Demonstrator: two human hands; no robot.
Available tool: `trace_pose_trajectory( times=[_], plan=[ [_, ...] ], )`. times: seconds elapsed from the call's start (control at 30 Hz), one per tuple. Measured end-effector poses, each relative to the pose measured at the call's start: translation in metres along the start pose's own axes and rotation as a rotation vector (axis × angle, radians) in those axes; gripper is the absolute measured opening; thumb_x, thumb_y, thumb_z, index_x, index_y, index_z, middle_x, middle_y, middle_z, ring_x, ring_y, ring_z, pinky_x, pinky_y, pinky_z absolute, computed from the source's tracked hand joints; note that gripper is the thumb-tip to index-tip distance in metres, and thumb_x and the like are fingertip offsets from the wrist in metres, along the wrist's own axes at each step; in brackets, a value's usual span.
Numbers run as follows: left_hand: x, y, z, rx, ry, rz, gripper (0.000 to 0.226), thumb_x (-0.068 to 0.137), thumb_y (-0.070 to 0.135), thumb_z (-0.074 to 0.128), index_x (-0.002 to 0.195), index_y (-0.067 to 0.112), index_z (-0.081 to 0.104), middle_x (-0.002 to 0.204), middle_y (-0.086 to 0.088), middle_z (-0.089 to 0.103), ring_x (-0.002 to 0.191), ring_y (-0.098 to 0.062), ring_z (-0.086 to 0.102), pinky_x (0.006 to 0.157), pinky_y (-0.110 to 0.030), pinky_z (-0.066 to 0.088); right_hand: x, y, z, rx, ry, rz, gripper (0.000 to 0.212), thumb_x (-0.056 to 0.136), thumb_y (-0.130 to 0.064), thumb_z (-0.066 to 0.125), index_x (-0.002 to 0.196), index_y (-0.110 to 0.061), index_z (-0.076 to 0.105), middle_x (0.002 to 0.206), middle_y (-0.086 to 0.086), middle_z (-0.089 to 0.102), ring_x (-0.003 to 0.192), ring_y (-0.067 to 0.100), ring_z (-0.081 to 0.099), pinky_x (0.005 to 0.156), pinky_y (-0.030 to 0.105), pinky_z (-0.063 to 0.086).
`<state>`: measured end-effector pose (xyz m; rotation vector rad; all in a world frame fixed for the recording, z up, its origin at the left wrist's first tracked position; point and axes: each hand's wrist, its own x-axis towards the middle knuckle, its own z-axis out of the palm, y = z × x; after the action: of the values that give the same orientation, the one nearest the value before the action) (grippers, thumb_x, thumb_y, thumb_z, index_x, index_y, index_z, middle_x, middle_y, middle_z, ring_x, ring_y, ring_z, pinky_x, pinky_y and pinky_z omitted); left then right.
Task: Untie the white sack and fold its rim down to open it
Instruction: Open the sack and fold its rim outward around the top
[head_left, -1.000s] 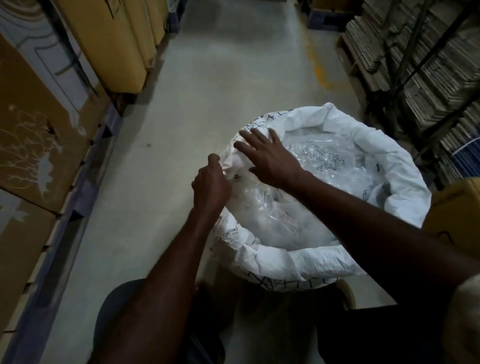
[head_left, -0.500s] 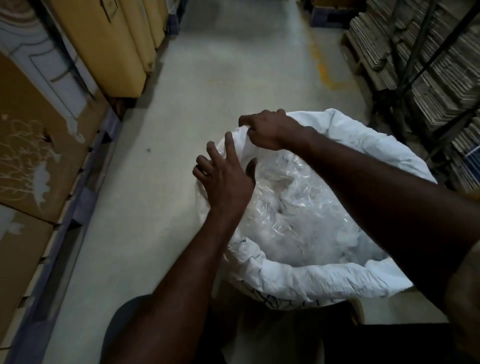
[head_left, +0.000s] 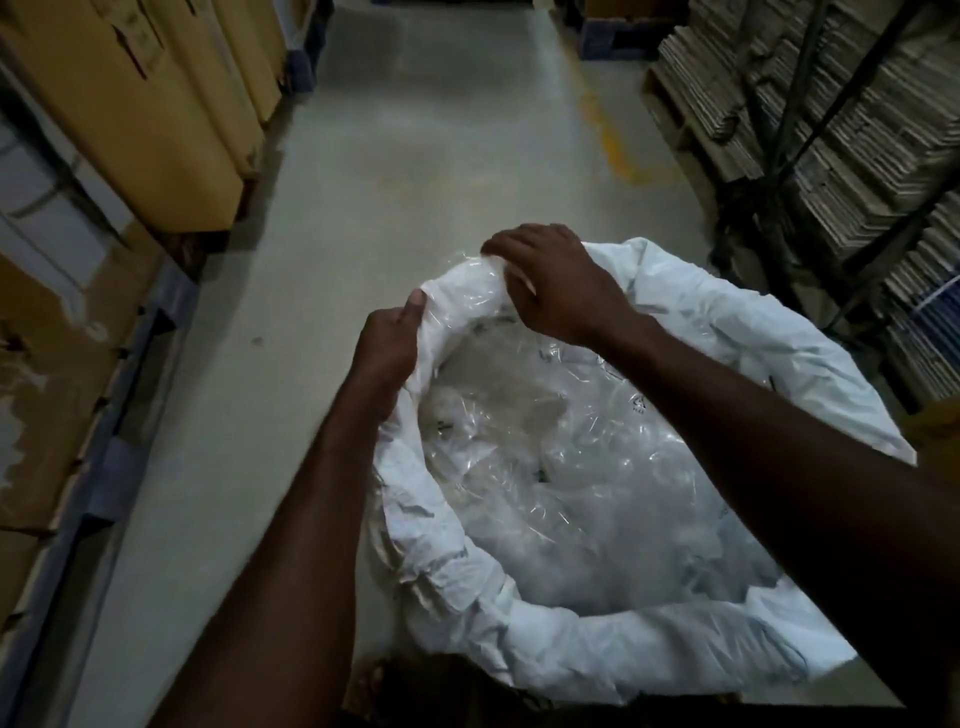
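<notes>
The white sack (head_left: 613, 660) stands on the floor in front of me, its mouth wide and its rim rolled outward all round. A clear plastic liner (head_left: 561, 457) with white contents fills the inside. My left hand (head_left: 387, 345) pinches the rim at the far left, thumb on top of the fabric. My right hand (head_left: 558, 283) reaches across and grips the rim and the liner's edge at the far side, fingers curled over it. The two hands are close together on the same stretch of rim.
Tall brown cardboard boxes (head_left: 156, 104) on blue pallets (head_left: 104, 467) line the left. Stacks of flattened cardboard (head_left: 841, 114) behind a dark metal rack fill the right. A grey concrete aisle (head_left: 415, 156) with a faded yellow line runs ahead.
My left hand went from flat and spread beside the rim to pinching it. My right hand stayed on the far rim and pulled it up and outward.
</notes>
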<state>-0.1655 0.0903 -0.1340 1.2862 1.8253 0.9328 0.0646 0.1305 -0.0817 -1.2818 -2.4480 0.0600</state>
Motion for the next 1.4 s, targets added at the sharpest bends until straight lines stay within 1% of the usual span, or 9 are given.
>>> trace_pose_trajectory(
  times=[0.13, 0.33, 0.43, 0.57, 0.73, 0.93, 1.1, 1.27, 1.4],
  plan=[
    [0.002, 0.006, 0.005, -0.035, 0.014, -0.013, 0.062, 0.114, 0.053, 0.043, 0.071, 0.008, 0.052, 0.067, -0.001, 0.048, 0.062, -0.017, 0.043, 0.054, -0.027, 0.035, -0.013, 0.011, -0.002, 0.087, -0.072, 0.090, 0.057, 0.100, -0.032, 0.037, 0.155, -0.028, 0.052, 0.161, -0.001, 0.052, 0.150, 0.022, 0.044, 0.127, 0.064, 0.017],
    [-0.007, 0.019, 0.008, 0.296, 0.134, 0.226, 0.038, 0.105, 0.054, 0.061, 0.124, 0.021, 0.061, 0.116, -0.009, 0.071, 0.112, -0.035, 0.065, 0.091, -0.043, 0.050, -0.016, 0.024, 0.018, -0.245, -0.141, 0.048, 0.076, 0.096, -0.031, 0.071, 0.163, -0.039, 0.036, 0.168, 0.005, 0.041, 0.149, 0.035, 0.042, 0.123, 0.063, 0.027],
    [-0.021, 0.039, 0.016, 0.585, 0.184, 0.294, 0.070, 0.090, 0.054, 0.081, 0.149, 0.035, 0.049, 0.133, -0.011, 0.059, 0.126, -0.035, 0.054, 0.105, -0.050, 0.041, -0.010, 0.023, 0.022, -0.278, -0.103, 0.044, 0.083, 0.088, -0.018, 0.077, 0.161, -0.035, 0.041, 0.163, 0.009, 0.047, 0.140, 0.037, 0.050, 0.120, 0.060, 0.032],
    [-0.036, 0.044, 0.035, 0.675, 0.144, 0.281, 0.107, 0.077, 0.052, 0.092, 0.164, 0.039, 0.032, 0.135, -0.012, 0.049, 0.126, -0.034, 0.048, 0.107, -0.047, 0.035, -0.006, 0.028, 0.021, -0.254, -0.265, -0.006, 0.104, 0.081, -0.040, 0.084, 0.167, -0.024, 0.028, 0.169, 0.013, 0.036, 0.150, 0.038, 0.040, 0.127, 0.063, 0.019],
    [-0.035, 0.052, 0.036, 0.667, -0.133, 0.186, 0.100, 0.092, 0.041, 0.074, 0.171, 0.032, 0.013, 0.154, -0.020, 0.038, 0.143, -0.041, 0.037, 0.122, -0.049, 0.024, -0.006, 0.042, 0.009, -0.013, -0.474, 0.040, 0.064, 0.110, -0.028, 0.042, 0.170, -0.028, 0.020, 0.176, 0.007, 0.023, 0.163, 0.026, 0.019, 0.131, 0.053, 0.001],
    [-0.034, 0.056, 0.047, 0.611, 0.003, 0.226, 0.068, 0.102, 0.002, 0.049, 0.166, 0.021, 0.035, 0.178, -0.016, 0.011, 0.158, -0.039, 0.025, 0.127, -0.052, 0.021, -0.011, 0.036, 0.006, -0.258, -0.350, 0.050, 0.077, 0.103, -0.021, 0.057, 0.166, -0.049, 0.021, 0.171, 0.007, 0.034, 0.156, 0.034, 0.034, 0.121, 0.070, 0.021],
    [-0.023, 0.050, 0.064, 0.790, 0.112, 0.507, 0.066, 0.090, 0.005, 0.065, 0.153, 0.022, 0.054, 0.163, -0.003, 0.047, 0.153, -0.029, 0.040, 0.122, -0.050, 0.026, -0.003, 0.033, 0.000, -0.346, -0.216, 0.009, 0.080, 0.088, -0.024, 0.010, 0.158, -0.046, 0.044, 0.135, 0.008, 0.065, 0.115, 0.040, 0.059, 0.095, 0.053, 0.039],
    [-0.002, 0.066, 0.087, 0.906, 0.248, 0.693, 0.036, 0.089, 0.006, 0.058, 0.125, 0.005, 0.064, 0.121, -0.015, 0.068, 0.111, -0.035, 0.065, 0.098, -0.047, 0.048, 0.015, 0.033, -0.014, -0.288, -0.205, 0.117, 0.063, 0.092, -0.016, 0.046, 0.149, -0.042, 0.055, 0.128, 0.006, 0.067, 0.115, 0.037, 0.057, 0.094, 0.048, 0.036],
    [0.006, 0.087, 0.093, 0.761, 0.228, 0.554, 0.018, 0.102, 0.005, 0.053, 0.113, 0.009, 0.067, 0.099, -0.014, 0.075, 0.089, -0.039, 0.074, 0.077, -0.047, 0.055, 0.008, 0.038, -0.029, -0.392, -0.099, 0.116, 0.058, 0.089, -0.009, 0.056, 0.139, -0.037, 0.063, 0.148, 0.008, 0.057, 0.130, 0.035, 0.051, 0.102, 0.052, 0.030]
  ],
)
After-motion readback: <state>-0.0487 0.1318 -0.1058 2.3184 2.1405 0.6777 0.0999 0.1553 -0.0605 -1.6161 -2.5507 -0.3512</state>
